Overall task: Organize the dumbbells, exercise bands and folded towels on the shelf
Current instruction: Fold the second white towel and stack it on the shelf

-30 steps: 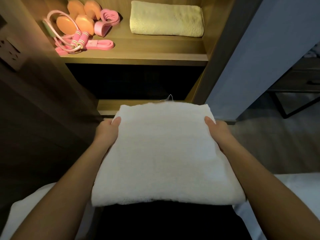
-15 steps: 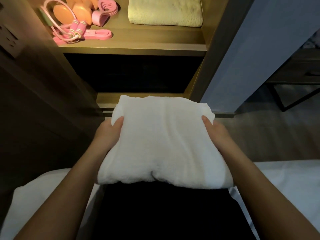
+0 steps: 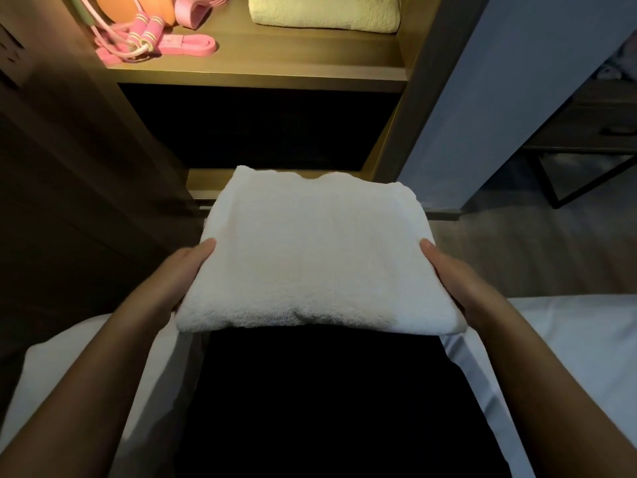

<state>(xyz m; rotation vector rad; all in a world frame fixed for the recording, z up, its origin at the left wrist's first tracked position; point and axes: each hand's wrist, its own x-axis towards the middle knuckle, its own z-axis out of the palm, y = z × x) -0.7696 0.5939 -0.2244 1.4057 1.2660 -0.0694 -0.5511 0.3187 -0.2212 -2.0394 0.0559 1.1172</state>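
A folded white towel (image 3: 310, 257) is held flat in front of me, below the shelf. My left hand (image 3: 182, 274) grips its left edge with the thumb on top. My right hand (image 3: 448, 277) grips its right edge the same way; the fingers of both are hidden under the cloth. On the lit wooden shelf (image 3: 262, 69) above lie orange dumbbells (image 3: 131, 8), pink exercise bands (image 3: 186, 46) with a pink-handled jump rope (image 3: 144, 32), and a folded pale yellow towel (image 3: 324, 12) at the right.
A dark open compartment (image 3: 262, 125) sits under the lit shelf, with a lower ledge (image 3: 210, 181) just beyond the towel. A white bed edge (image 3: 568, 339) lies on both sides of me. A dark metal table frame (image 3: 586, 160) stands at the right. A wall socket (image 3: 10, 56) is at left.
The towel has been folded smaller and drawn a little lower and nearer to me. The view has tilted down, so the shelf's items sit closer to the top edge.
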